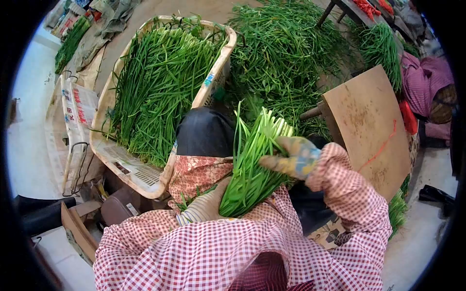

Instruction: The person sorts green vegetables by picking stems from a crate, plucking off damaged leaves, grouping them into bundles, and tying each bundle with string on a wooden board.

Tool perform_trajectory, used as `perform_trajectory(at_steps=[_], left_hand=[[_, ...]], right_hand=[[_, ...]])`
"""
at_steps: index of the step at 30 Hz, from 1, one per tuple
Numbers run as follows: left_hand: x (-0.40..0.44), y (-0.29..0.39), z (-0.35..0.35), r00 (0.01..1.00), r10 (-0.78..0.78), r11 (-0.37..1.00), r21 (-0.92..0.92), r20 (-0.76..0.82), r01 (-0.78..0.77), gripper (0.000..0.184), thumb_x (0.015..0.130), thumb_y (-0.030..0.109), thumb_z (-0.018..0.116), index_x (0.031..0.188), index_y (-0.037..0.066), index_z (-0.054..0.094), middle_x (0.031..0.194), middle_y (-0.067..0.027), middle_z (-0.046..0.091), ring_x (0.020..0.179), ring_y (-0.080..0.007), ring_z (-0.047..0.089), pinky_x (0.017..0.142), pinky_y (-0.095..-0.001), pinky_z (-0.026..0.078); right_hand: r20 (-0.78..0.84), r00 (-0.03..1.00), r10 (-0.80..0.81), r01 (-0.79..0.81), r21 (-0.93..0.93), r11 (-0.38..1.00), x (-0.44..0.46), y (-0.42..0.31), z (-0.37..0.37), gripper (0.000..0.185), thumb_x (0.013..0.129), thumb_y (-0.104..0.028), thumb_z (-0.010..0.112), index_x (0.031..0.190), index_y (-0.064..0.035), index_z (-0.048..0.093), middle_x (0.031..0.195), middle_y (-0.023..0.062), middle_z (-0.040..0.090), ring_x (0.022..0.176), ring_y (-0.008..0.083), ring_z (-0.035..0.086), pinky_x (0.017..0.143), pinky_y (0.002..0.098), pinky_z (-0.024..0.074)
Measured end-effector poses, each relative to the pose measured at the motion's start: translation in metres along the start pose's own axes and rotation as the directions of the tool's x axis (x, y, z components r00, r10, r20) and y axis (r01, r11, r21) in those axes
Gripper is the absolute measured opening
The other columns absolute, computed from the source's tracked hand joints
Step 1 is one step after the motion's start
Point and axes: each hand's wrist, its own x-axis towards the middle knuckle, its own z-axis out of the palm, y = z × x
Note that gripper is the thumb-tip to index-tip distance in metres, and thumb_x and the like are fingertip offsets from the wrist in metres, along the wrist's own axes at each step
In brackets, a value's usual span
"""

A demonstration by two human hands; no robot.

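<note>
A thick bunch of garlic chives (255, 169) lies across my lap, its pale stem ends pointing up and away from me. My left hand (208, 204), in a striped, light-coloured glove, is closed around the lower left side of the bunch; the leaves partly hide its fingers. My right hand (293, 157) wears a worn yellow and blue glove. It is at the right side of the bunch, just below the stem ends, with thumb and fingers apart over the leaves. I see nothing held in it.
A large pale plastic basket (224, 60) full of chives stands at my left knee. Loose greens (286, 43) are heaped on the floor ahead. To the right is a brown board (366, 126) with a red string (381, 148). Purple checked cloth (424, 85) shows at far right.
</note>
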Motion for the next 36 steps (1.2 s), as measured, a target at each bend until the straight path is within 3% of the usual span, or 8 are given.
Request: perform_trajectory(at_steps=[4,6,13,21,25,29,34,36], left_hand=[[-0.014,0.065,0.014,0.922,0.347,0.534,0.772,0.173,-0.345,0.067,0.089,0.017,0.06,0.144,0.009,0.021,0.14,-0.0075,0.043,0.125,-0.0226,0.045,0.107,-0.033,0.033],[-0.021,0.088,0.02,0.992,-0.022,0.752,0.652,-0.124,0.098,0.068,0.087,0.015,0.061,0.143,0.009,0.023,0.143,-0.0085,0.038,0.129,-0.0205,0.04,0.108,-0.0314,0.03],[-0.002,0.031,-0.001,0.899,0.362,0.78,0.449,0.246,-0.437,0.066,0.091,0.027,0.052,0.144,0.004,0.021,0.136,-0.0203,0.044,0.121,-0.0284,0.05,0.102,-0.034,0.039],[-0.015,-0.015,-0.001,0.985,0.165,0.623,0.779,-0.044,-0.07,0.057,0.092,0.022,0.04,0.144,0.005,0.023,0.114,-0.0262,0.056,0.105,-0.0355,0.059,0.089,-0.0406,0.046],[-0.021,0.113,0.012,0.857,-0.513,0.462,0.825,-0.052,0.327,0.047,0.096,0.017,0.034,0.141,0.004,0.029,0.123,-0.0232,0.052,0.114,-0.0294,0.053,0.096,-0.0348,0.043],[-0.029,0.038,0.001,0.979,0.198,0.423,0.897,0.048,-0.129,0.052,0.093,0.012,0.035,0.144,0.014,0.026,0.107,-0.0257,0.057,0.1,-0.0342,0.06,0.083,-0.0386,0.049],[-0.012,0.058,-0.008,0.94,-0.342,0.7,0.67,0.012,0.246,0.049,0.095,0.016,0.038,0.144,0.013,0.03,0.134,-0.0197,0.047,0.122,-0.0283,0.048,0.103,-0.0328,0.037],[-0.015,0.056,-0.008,0.978,-0.211,0.695,0.704,-0.001,0.15,0.049,0.096,0.017,0.038,0.144,0.013,0.03,0.134,-0.0198,0.047,0.122,-0.0282,0.048,0.103,-0.0329,0.037]], right_hand=[[0.021,0.999,0.032,-0.028,-0.169,0.985,0.022,0.011,0.02,0.053,0.084,-0.044,0.057,0.12,-0.0045,0.058,0.109,0.023,0.063,0.099,0.0342,0.061,0.086,0.0395,0.0482],[-0.024,0.999,-0.026,0.02,-0.205,0.978,0.022,0.013,0.019,0.042,0.088,-0.032,0.052,0.118,-0.0033,0.058,0.096,0.0213,0.065,0.089,0.0337,0.063,0.078,0.041,0.0497],[-0.054,0.995,-0.082,0.074,-0.137,0.988,0.057,0.036,0.005,0.029,0.088,-0.024,0.055,0.109,-0.0035,0.061,0.085,0.0161,0.065,0.081,0.0277,0.064,0.073,0.0368,0.0495],[-0.511,0.859,0.041,-0.236,-0.323,0.916,0.137,0.093,-0.106,0.036,0.097,-0.02,0.046,0.13,-0.0059,0.047,0.09,0.0072,0.063,0.075,0.019,0.058,0.08,0.031,0.0494],[-0.16,0.967,0.199,-0.166,0.198,0.966,0.156,0.067,-0.089,0.044,0.094,-0.028,0.053,0.134,-0.012,0.046,0.091,0.0069,0.064,0.077,0.0182,0.059,0.076,0.0354,0.0492],[0.412,0.878,0.242,-0.403,0.366,0.839,0.196,0.099,-0.007,0.05,0.087,-0.049,0.058,0.117,-0.0088,0.058,0.065,-0.0003,0.05,0.054,0.01,0.043,0.046,0.0257,0.0373],[0.528,0.535,-0.66,-0.198,0.837,0.51,0.193,0.114,0.047,0.081,0.076,-0.059,0.068,0.124,0.0038,0.047,0.064,-0.0045,0.047,0.049,0.0057,0.042,0.042,0.0191,0.0328],[0.428,0.822,-0.377,-0.123,0.778,0.616,0.184,0.109,0.027,0.053,0.082,-0.033,0.068,0.124,-0.0045,0.052,0.079,0.002,0.059,0.059,0.008,0.054,0.051,0.0181,0.0452]])
